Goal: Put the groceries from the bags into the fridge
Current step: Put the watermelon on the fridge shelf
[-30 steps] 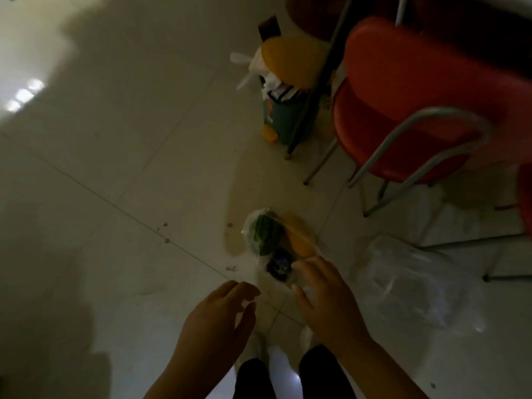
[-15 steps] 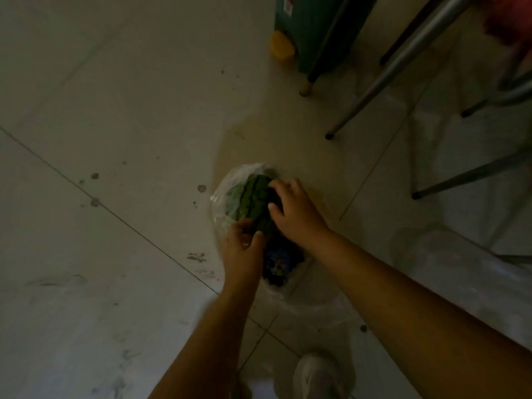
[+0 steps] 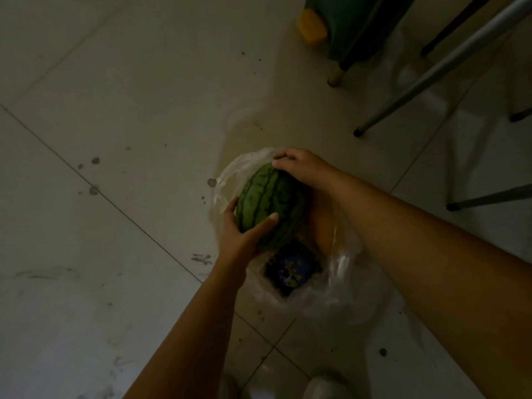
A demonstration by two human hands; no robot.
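Between the left hand (image 3: 241,240) and right hand (image 3: 302,168), gripped, sits the watermelon (image 3: 267,200).

Dim light is falling across a pale tiled floor (image 3: 121,116) that is showing dark specks. Far right, metal chair legs (image 3: 437,73) are standing beside a green bin (image 3: 348,27).

Both hands grip a striped watermelon (image 3: 269,203) over an open clear plastic bag (image 3: 339,286) on the tiled floor (image 3: 121,116): left hand (image 3: 244,237) at near end, right hand (image 3: 302,168) at far end (lighting dim). A dark blue packet (image 3: 292,269) lies inside the bag.
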